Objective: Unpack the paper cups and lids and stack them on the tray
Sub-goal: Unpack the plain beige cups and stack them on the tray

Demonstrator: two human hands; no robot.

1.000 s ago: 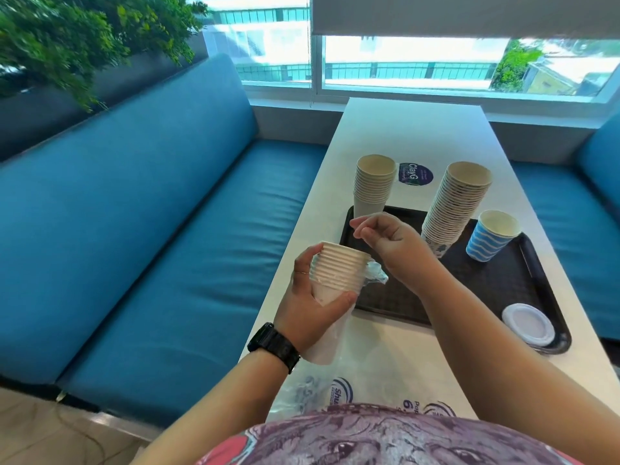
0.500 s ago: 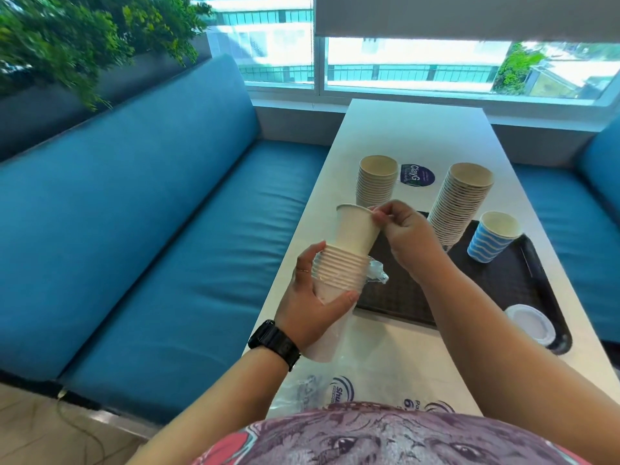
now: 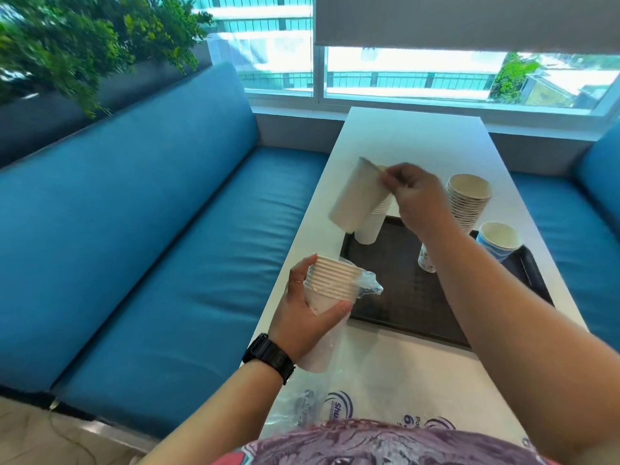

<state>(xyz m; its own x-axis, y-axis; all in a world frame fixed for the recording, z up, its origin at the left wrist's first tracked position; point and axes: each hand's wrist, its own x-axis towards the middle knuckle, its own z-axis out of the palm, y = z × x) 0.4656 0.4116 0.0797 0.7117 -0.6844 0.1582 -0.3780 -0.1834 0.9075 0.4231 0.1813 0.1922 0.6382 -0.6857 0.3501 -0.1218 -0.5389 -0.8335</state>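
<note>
Right grip (image 3: pixel 414 193) pinching white cup (image 3: pixel 360 196) before tray stack (image 3: pixel 372 223); left grip (image 3: pixel 302 313) around sleeved cups (image 3: pixel 332 280).

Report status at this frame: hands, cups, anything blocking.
Left hand grips wrapped cup stack. Right hand pinches single cup by rim, above the plain stack on tray. Nothing blocking.

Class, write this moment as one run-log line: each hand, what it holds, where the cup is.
left hand: grips wrapped cup stack | right hand: pinches single cup by rim | cup: tilted, above plain stack on tray
</note>
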